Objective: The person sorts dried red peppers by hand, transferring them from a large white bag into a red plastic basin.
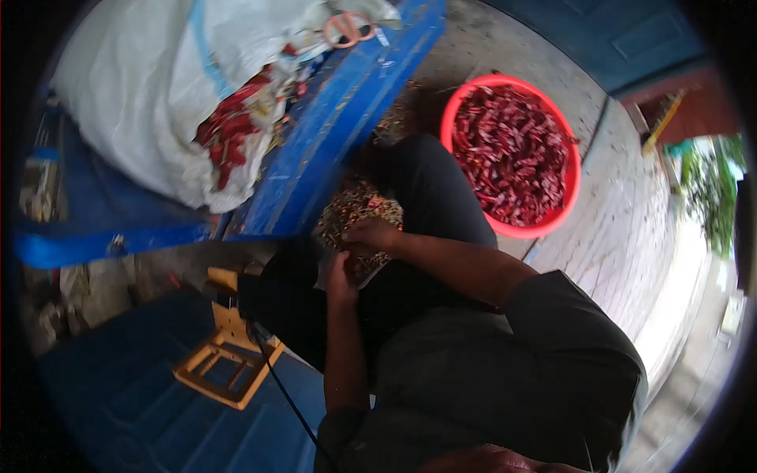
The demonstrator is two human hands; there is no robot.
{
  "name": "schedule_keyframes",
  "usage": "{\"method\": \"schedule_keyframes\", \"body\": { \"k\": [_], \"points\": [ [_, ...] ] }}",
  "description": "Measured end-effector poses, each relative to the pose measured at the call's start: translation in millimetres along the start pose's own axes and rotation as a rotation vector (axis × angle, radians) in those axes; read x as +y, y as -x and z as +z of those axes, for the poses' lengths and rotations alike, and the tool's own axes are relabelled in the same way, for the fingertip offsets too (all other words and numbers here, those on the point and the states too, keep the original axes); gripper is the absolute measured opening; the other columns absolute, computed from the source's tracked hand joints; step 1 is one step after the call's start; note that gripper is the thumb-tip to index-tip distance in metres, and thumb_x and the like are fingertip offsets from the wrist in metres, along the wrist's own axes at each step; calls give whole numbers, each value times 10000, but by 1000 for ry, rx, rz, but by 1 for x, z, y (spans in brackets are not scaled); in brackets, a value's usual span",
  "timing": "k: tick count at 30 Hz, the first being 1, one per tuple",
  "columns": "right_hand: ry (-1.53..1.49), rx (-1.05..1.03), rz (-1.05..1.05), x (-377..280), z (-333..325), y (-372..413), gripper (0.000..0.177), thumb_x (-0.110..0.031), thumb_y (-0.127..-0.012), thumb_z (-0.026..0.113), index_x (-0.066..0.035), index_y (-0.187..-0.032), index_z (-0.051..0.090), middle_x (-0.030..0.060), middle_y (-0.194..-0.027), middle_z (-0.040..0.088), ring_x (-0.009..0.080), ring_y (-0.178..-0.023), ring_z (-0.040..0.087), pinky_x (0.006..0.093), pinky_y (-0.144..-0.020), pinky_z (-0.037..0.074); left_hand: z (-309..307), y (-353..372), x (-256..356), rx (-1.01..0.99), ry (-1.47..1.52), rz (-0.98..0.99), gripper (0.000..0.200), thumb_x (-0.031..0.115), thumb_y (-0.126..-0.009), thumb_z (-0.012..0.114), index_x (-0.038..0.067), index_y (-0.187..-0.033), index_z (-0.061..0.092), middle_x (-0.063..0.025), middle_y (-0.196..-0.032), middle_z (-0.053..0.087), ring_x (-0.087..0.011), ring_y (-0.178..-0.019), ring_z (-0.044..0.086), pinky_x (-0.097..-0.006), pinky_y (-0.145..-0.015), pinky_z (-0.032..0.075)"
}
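Your left hand [340, 276] and right hand [374, 236] are meeting low between your knees, over a mottled heap of stems and scraps [378, 210]. Your fingers are curling inward close together, partly hiding one another; whether they are gripping anything is staying too unclear to tell. Beyond your right leg [445, 193], dried red chilies [512, 154] are filling a red basin [522, 231] on the floor. More chilies [230, 134] are showing at the mouth of a white sack [142, 102], which is slumping across the blue desk [311, 154].

That open mouth is likely posing the chief risk: it is facing the desk's edge, and a tug at the cloth could be sending loose pods to the floor. Scissors [351, 31] are lying near the same edge, where a shifting sack could be nudging them off. Your leg is overlapping the basin's rim in this view, so a sideways swing could be jolting its full load. The heap is sitting so low between your legs that closing your knees could be scattering it. A black cable [288, 398] is trailing beside your left arm, possibly inviting a snag.
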State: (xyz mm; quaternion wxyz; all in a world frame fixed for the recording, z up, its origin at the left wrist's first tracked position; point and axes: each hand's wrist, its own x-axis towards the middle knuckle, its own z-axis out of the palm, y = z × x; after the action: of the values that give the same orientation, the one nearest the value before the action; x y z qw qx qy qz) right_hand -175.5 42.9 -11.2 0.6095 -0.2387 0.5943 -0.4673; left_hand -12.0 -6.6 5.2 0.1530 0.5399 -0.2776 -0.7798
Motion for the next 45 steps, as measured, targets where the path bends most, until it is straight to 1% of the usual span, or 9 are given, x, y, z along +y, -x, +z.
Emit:
{"method": "schedule_keyframes", "body": {
  "k": [9,16,19,21,22,27,38,40,45],
  "points": [
    [767,335,-496,-8,13,2,194,-255,-867,693,-73,-870,760,108,-837,687,246,-758,663,378,-662,530,2,-4,-4,15,85,-19,150,204,-929,566,87,-994,632,11,-796,584,-100,-603,523,-250,-511,406],
    [799,607,-623,-28,15,9,181,-210,-869,694,-48,-792,715,103,-812,649,274,-731,640,385,-619,502,11,-4,11,-151,59,22,155,189,-929,530,90,-1035,587,9,-758,530,-109,-551,439,-272,-485,337],
    [546,610,-505,-12,4,-9,199,-211,-877,701,-27,-802,683,104,-804,646,244,-698,627,361,-575,476,16,-4,12,-180,107,41,143,191,-933,525,85,-1019,565,20,-721,507,-93,-528,417,-262,-475,315],
    [-333,388,216,-9,-3,-14,247,-231,-883,704,-4,-791,671,110,-760,635,232,-695,612,364,-590,462,18,-8,9,-276,131,51,126,184,-931,516,93,-1013,544,34,-696,481,-84,-514,392,-256,-456,286],
    [-324,386,217,-7,-5,-16,247,-231,-883,704,-4,-791,671,110,-760,635,232,-695,612,364,-590,462,19,-9,8,-275,141,53,126,184,-931,516,93,-1013,544,34,-696,481,-84,-514,392,-256,-456,286],
    [690,693,-375,-8,0,-12,245,-227,-869,707,0,-786,669,145,-708,616,305,-723,601,408,-648,457,21,-14,5,-190,147,-1,93,165,-919,497,112,-989,529,49,-685,452,-78,-493,362,-257,-435,266],
    [838,680,-484,11,-14,-27,213,-198,-871,701,-27,-759,642,108,-709,605,278,-679,589,392,-626,470,24,-18,5,-166,136,-30,69,143,-907,491,127,-917,557,66,-617,375,-65,-481,328,-241,-422,254],
    [-72,618,54,12,-23,-34,235,-213,-908,683,-52,-743,638,29,-679,560,166,-635,556,341,-582,466,25,-16,4,-121,191,10,97,142,-906,496,116,-943,582,64,-617,389,-62,-468,324,-236,-413,240],
    [-93,521,-39,-10,-43,-27,232,-217,-925,673,-1,-1009,681,35,-790,625,118,-660,571,290,-597,501,-4,20,29,-240,193,79,114,113,-892,484,73,-951,573,59,-586,373,-57,-424,315,-229,-386,250]
  ]
}}
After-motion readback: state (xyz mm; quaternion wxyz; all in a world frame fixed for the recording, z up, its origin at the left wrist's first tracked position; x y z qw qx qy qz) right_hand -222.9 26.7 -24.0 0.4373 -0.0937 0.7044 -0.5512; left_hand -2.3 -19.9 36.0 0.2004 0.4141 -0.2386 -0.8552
